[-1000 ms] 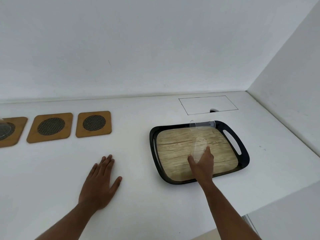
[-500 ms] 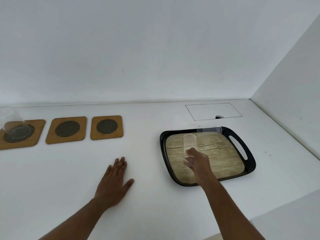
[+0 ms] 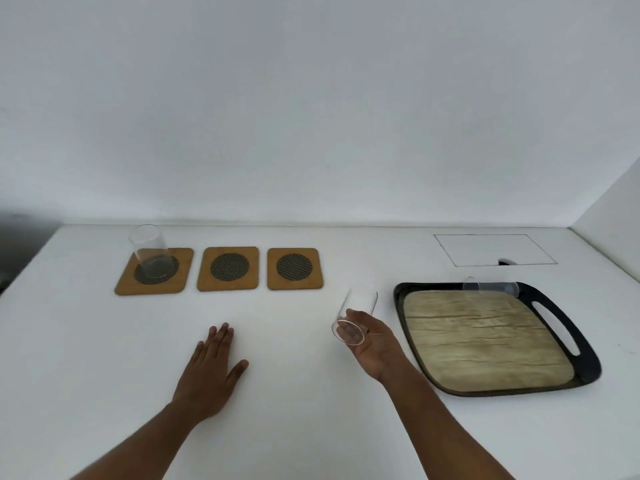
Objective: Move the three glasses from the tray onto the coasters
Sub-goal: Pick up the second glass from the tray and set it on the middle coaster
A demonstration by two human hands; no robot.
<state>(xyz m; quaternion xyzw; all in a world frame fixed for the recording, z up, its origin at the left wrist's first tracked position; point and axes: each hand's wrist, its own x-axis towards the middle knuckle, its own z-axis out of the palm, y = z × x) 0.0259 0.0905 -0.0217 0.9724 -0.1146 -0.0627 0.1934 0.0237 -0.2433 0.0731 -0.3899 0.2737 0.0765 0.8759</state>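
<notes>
Three wooden coasters with dark mesh centres lie in a row at the back left. A clear glass [image 3: 149,251] stands on the left coaster [image 3: 180,282]; the middle coaster [image 3: 228,269] and right coaster [image 3: 294,269] are bare. My right hand [image 3: 375,344] holds a second clear glass [image 3: 355,315], tilted, in the air just left of the black tray [image 3: 568,327]. A third glass [image 3: 491,287] lies on its side at the tray's back rim. My left hand [image 3: 209,370] rests flat on the white counter, fingers apart.
The white counter [image 3: 104,358] meets a wall at the back and a side wall on the right. A rectangular outlined hatch [image 3: 491,249] with a small notch lies behind the tray. The counter's left edge drops off near the left coaster.
My right hand lifted the glass off the tray and carried it left, past the tray's left rim. The view shifted left, so all three coasters now show. My left hand stayed flat.
</notes>
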